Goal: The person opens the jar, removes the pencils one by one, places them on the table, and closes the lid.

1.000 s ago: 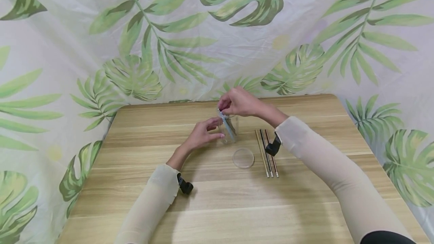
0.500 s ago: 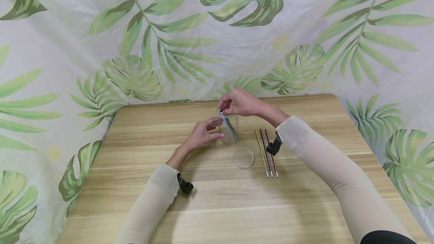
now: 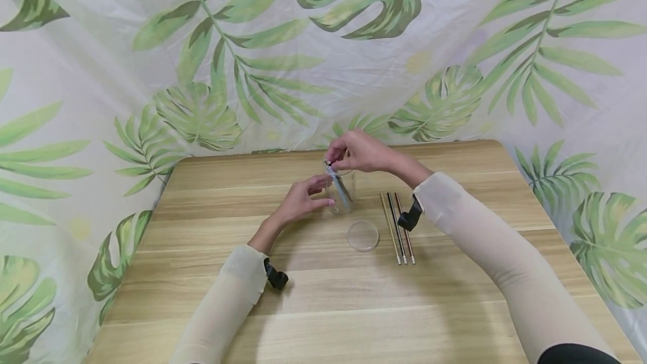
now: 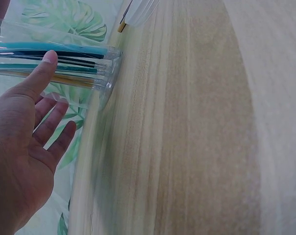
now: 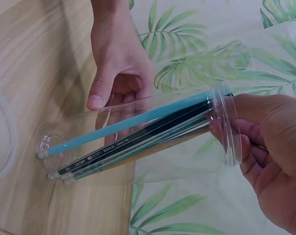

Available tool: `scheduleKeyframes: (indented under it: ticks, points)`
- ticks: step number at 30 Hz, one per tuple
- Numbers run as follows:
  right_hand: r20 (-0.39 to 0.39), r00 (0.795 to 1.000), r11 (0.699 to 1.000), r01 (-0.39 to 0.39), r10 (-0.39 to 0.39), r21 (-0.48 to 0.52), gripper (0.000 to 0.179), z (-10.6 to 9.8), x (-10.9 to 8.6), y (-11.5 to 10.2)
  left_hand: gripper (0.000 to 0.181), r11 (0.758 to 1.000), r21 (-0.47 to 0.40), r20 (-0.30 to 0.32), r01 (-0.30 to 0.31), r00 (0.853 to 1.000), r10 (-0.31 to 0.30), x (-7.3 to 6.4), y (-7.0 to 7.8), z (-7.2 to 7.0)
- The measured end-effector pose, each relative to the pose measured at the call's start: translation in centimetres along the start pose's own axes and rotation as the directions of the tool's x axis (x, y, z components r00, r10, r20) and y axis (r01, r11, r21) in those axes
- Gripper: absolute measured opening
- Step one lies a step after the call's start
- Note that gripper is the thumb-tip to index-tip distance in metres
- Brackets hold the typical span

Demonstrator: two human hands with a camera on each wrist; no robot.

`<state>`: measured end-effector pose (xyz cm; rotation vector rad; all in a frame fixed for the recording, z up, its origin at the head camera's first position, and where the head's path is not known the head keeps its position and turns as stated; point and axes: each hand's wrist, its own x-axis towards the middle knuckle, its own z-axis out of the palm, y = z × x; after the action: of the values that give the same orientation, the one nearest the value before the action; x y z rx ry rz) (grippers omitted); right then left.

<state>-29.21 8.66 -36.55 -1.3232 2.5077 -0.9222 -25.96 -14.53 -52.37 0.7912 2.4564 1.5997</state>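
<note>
In the head view a clear plastic jar (image 3: 352, 187) stands toward the table's back edge. Several pencils (image 5: 122, 126), one light blue, one black with printed letters, others teal and yellowish, lean together inside it. My left hand (image 3: 302, 200) curves round the jar's left side, its thumb (image 4: 49, 58) on the near wall and its fingers behind, seen through the plastic in the right wrist view. From above, my right hand (image 3: 358, 153) reaches to the jar's mouth (image 5: 227, 125) and pinches the pencils' upper ends; those ends are partly hidden by the fingers.
A clear round lid (image 3: 378, 236) lies on the wooden table (image 3: 328, 319) in front of the jar. To its right lie three loose pencils (image 3: 396, 226), gold, black and reddish brown, side by side under the right wrist. A leaf-patterned cloth (image 3: 283, 100) hangs behind.
My right hand shifts only slightly at the jar's mouth, and the pencils in the jar tilt a little with it. The left hand, lid and loose pencils stay put.
</note>
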Motion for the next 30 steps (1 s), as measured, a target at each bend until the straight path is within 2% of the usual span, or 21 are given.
scheduleKeyframes:
  ticks: [12,19,25,30]
  points:
    - [-0.067,0.997,0.993,-0.018,0.026,0.113,0.009,-0.4,-0.5,0.1,0.065,1.000,0.012,-0.003,0.003,1.000,-0.003,0.1,0.1,0.0]
    - [-0.114,0.993,0.984,0.001,0.020,0.179,0.008,-0.6,-0.7,0.4,0.065,0.999,0.034,-0.001,0.013,1.000,-0.013,0.0,0.2,-0.1]
    - [-0.150,0.989,0.977,0.019,0.014,0.213,0.010,-0.9,-1.0,0.5,0.065,0.999,0.042,-0.002,0.015,1.000,-0.015,0.1,0.1,-0.1]
    - [-0.197,0.980,0.969,0.011,0.039,0.248,0.012,-1.0,-1.4,0.7,0.065,0.999,0.043,-0.004,0.009,1.000,-0.009,0.0,0.1,0.0]
